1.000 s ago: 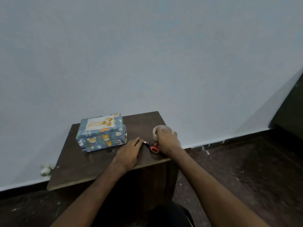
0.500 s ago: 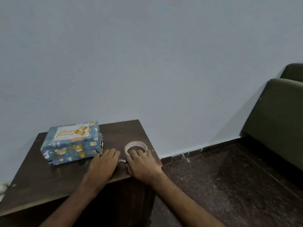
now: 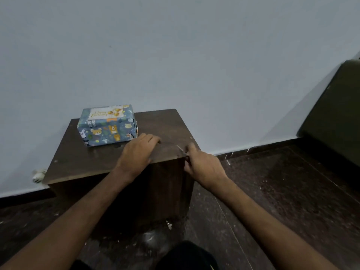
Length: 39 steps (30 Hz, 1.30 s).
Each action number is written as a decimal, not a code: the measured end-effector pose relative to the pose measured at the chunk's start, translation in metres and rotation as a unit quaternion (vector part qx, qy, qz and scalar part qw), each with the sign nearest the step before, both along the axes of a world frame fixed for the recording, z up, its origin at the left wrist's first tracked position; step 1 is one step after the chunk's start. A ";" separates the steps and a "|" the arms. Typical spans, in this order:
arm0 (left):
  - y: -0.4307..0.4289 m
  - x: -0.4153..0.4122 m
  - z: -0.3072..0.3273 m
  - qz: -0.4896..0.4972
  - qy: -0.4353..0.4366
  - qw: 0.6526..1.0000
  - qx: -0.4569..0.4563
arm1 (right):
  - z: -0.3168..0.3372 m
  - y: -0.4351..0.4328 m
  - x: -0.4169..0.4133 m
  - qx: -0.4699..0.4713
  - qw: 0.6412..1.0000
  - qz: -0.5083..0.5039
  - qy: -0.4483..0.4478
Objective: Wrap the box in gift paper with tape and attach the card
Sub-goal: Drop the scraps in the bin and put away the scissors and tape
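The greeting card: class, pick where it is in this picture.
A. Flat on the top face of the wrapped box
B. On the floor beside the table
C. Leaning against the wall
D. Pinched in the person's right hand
A: the card, white with gold lettering, lies flat on the top face of the wrapped box, which stands at the back of the dark table.
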<state>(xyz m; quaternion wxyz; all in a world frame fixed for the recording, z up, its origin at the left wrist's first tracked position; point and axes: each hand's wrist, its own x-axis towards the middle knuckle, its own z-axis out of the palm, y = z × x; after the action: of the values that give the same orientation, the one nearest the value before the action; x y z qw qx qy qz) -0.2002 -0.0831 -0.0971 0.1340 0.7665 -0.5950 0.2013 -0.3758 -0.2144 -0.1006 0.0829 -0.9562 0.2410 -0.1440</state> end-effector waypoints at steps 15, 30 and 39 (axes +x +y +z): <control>0.017 0.007 -0.022 0.104 0.095 0.974 0.177 | -0.086 -0.030 -0.004 0.478 0.858 -0.094 -0.161; 0.011 0.007 -0.049 0.117 0.148 0.972 0.137 | -0.055 -0.060 -0.067 0.515 0.856 -0.024 -0.034; 0.043 -0.008 -0.071 0.192 0.133 0.962 0.140 | -0.027 -0.002 -0.178 0.499 0.835 0.175 0.150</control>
<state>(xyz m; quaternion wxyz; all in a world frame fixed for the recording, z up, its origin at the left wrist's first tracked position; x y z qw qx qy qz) -0.2084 -0.0398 -0.1676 0.0623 0.8972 -0.4357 0.0345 -0.5535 -0.2167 -0.1277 0.5354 -0.8212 0.1188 0.1577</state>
